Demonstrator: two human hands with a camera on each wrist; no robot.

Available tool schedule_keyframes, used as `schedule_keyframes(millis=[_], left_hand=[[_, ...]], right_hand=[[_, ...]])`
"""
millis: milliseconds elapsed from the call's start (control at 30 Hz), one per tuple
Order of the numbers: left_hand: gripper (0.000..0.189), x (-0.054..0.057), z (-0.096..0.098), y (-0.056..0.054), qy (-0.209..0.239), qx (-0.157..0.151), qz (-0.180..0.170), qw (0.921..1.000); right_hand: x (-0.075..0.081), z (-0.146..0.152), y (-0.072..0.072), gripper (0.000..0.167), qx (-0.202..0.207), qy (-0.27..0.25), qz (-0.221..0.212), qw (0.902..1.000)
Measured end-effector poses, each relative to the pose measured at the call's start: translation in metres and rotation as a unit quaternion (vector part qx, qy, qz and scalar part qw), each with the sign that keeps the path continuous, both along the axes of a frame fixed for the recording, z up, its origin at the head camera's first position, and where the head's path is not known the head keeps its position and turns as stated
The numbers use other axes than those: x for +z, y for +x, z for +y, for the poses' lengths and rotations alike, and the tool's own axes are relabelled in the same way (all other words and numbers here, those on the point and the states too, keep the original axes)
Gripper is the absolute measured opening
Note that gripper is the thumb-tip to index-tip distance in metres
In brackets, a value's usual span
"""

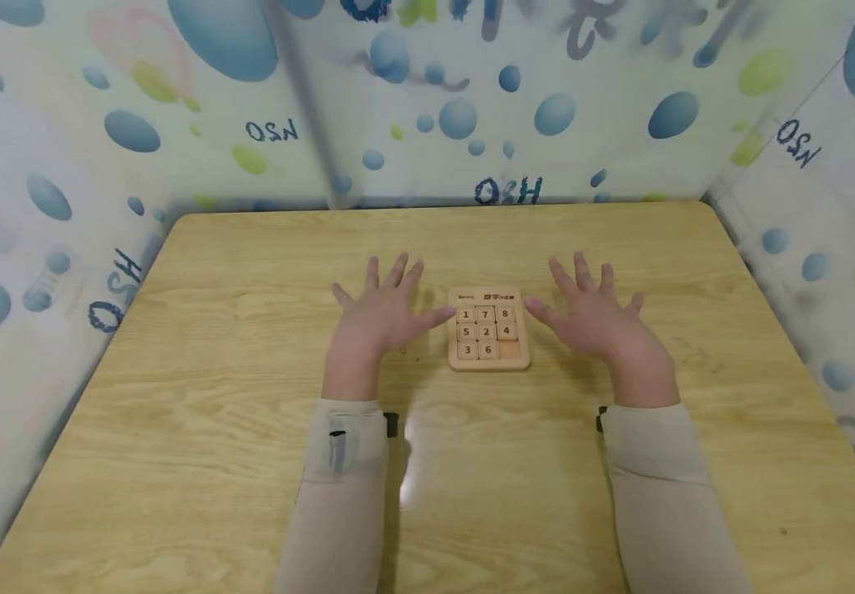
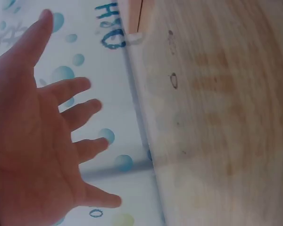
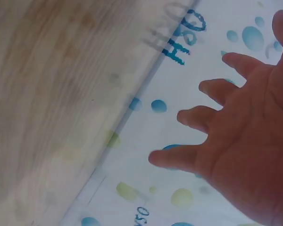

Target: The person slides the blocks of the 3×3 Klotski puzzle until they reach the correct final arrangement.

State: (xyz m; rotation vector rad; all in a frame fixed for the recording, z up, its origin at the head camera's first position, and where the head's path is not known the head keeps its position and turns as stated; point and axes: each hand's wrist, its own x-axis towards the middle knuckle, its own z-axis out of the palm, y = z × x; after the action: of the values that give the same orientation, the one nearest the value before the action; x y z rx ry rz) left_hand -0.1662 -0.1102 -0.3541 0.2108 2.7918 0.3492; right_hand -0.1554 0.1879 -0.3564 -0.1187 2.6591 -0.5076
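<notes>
A small wooden number slide puzzle lies on the wooden table, its tiles reading 1 7 8, 5 2 4 and 3 6, with the bottom-right slot bare. To its left, my left hand is spread, the thumb tip overlapping the puzzle's left edge in the head view. On the other side my right hand is spread too, its thumb pointing at the right edge. Both wrist views show the left palm and the right palm with fingers apart and nothing held. A corner of the puzzle shows in the left wrist view.
The wood-grain table reaches back to a wall covering printed with blue and green bubbles and lettering. Similar covering stands along the left and right sides. Each long sleeve has a dark piece at its cuff.
</notes>
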Motion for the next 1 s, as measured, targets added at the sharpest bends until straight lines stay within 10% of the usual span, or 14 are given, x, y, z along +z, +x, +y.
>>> schedule_keyframes(millis=[500, 1000], left_hand=[[0.117, -0.006, 0.032, -0.002, -0.015, -0.071, -0.075, 0.9946], [0.132, -0.017, 0.011, -0.008, -0.020, -0.101, -0.128, 0.9864]], right_hand=[[-0.008, -0.019, -0.006, 0.099, 0.086, -0.001, -0.054, 0.9948], [-0.017, -0.016, -0.010, 0.119, 0.136, 0.022, -0.067, 0.9881]])
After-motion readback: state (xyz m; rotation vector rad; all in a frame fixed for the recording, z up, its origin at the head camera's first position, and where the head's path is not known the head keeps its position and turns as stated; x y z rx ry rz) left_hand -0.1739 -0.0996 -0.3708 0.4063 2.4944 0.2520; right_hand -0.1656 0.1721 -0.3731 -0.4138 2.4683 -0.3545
